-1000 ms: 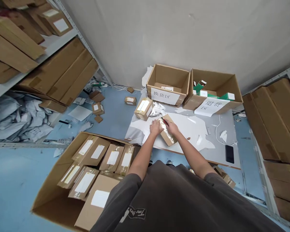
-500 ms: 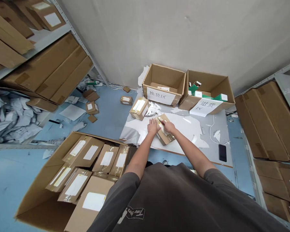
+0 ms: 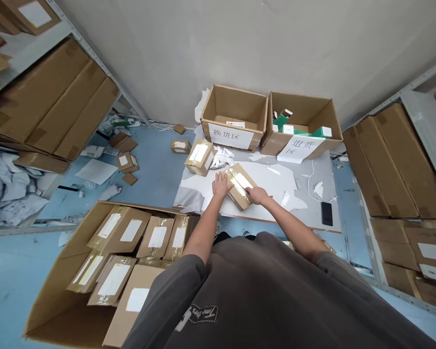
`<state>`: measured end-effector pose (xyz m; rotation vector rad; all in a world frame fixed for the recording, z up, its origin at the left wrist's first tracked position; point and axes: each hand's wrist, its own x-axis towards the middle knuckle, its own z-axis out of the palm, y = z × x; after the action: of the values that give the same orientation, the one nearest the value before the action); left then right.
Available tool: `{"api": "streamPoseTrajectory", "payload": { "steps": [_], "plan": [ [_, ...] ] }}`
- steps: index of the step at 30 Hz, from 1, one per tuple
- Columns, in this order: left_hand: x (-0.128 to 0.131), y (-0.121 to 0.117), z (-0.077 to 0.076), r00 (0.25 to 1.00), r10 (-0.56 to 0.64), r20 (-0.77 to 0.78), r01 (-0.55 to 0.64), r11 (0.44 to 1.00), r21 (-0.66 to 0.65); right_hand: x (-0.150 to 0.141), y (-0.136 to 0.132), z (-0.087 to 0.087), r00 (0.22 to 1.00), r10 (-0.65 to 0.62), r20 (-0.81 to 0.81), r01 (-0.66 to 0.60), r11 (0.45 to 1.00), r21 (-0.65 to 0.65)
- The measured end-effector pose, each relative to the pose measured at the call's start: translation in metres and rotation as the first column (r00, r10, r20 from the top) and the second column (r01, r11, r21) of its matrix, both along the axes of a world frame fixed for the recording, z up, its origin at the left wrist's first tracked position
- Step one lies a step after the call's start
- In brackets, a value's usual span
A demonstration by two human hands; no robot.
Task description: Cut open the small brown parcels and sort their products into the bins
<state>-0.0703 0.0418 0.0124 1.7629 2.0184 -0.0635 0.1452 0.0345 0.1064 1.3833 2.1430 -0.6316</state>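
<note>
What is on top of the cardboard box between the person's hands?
A white label and shiny tape show on the cardboard box; what lies beneath the left hand and right hand is hidden.

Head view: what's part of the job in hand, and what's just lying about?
In the job, judging by contact:
- labelled carton
- left hand, against its side
- right hand, at its top face; any tool there is too hidden to tell

Apparently just lying about:
- black phone
- white cable
- white scrap
- small floor carton
</note>
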Motion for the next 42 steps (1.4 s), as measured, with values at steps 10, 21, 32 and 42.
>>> {"api": "streamPoseTrajectory", "payload": {
  "steps": [10,21,32,42],
  "plan": [
    [0.003,0.002,0.004,0.998,0.007,-0.064,-0.008,1.0,-0.012,0.045,-0.055,-0.002,0.99,-0.137,-0.017,0.136,0.989,-0.059],
    [0.005,0.003,0.014,0.989,0.015,-0.145,-0.02,0.999,-0.03,0.067,-0.079,-0.009,0.96,-0.256,-0.114,0.251,0.966,-0.062],
    [0.028,-0.01,0.044,0.908,-0.407,-0.103,0.413,0.909,0.05,0.087,-0.098,-0.004,0.897,-0.38,-0.227,0.375,0.925,-0.066],
    [0.058,-0.021,0.032,0.675,-0.735,-0.067,0.735,0.678,-0.031,0.12,-0.126,-0.012,0.51,-0.516,-0.688,0.683,0.729,-0.041]
  ]
}}
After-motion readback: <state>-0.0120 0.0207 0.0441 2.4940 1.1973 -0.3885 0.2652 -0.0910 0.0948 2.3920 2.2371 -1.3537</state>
